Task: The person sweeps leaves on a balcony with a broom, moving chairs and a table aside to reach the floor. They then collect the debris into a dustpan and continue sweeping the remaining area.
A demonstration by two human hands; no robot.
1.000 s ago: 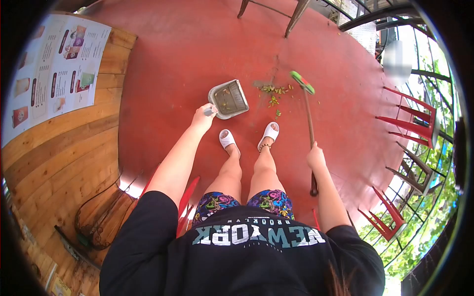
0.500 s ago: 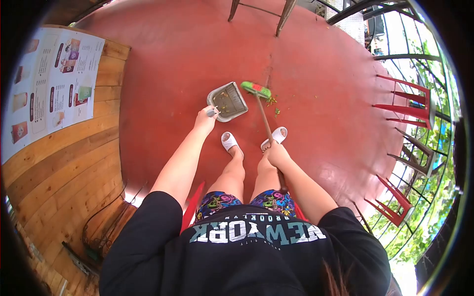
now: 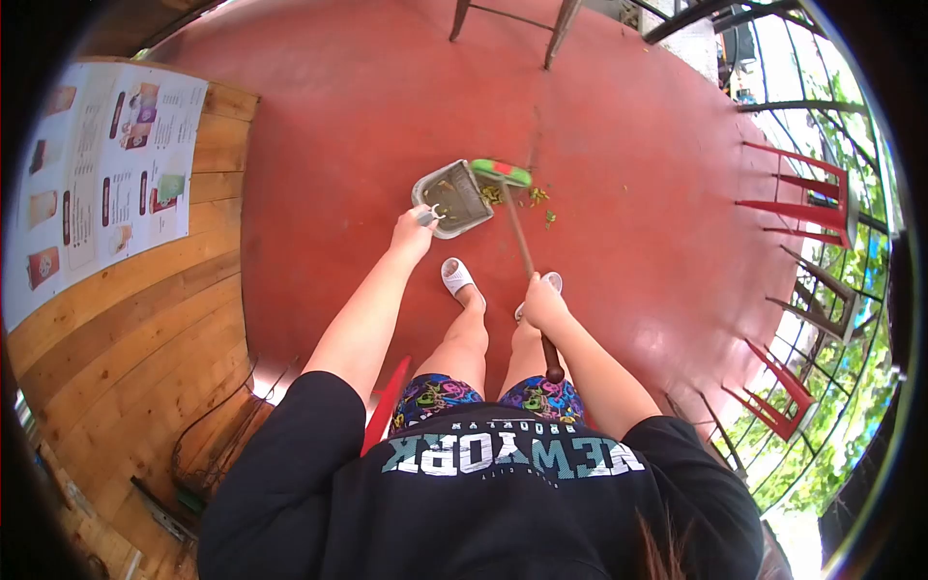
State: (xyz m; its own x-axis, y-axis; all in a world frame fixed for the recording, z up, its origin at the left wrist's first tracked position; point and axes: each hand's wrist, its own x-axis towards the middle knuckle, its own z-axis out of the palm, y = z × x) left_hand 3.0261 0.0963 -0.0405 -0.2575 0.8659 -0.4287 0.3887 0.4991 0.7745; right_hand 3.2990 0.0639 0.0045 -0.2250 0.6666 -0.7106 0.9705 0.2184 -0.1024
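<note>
My left hand (image 3: 414, 235) is closed around the grey handle of a dustpan (image 3: 471, 217), which rests on the red floor with some debris in its tray. In my right hand (image 3: 546, 304) is the brown stick of a broom (image 3: 518, 230), its lower end reaching back past my wrist. The green broom head (image 3: 501, 173) is at the dustpan's open edge, slightly blurred. Yellow-green leaf bits (image 3: 492, 194) lie between the broom head and the pan. More scraps (image 3: 538, 196) are scattered just to the right.
My feet in white slides (image 3: 458, 275) stand just below the dustpan. A wooden counter with a menu poster (image 3: 106, 174) is on the left. Red stools (image 3: 802, 198) line the railing at right. Dark furniture legs (image 3: 561, 34) stand at the top.
The broom head has turned level and come against the dustpan's edge, with leaf bits now showing at the pan's lip. Both hands keep their holds.
</note>
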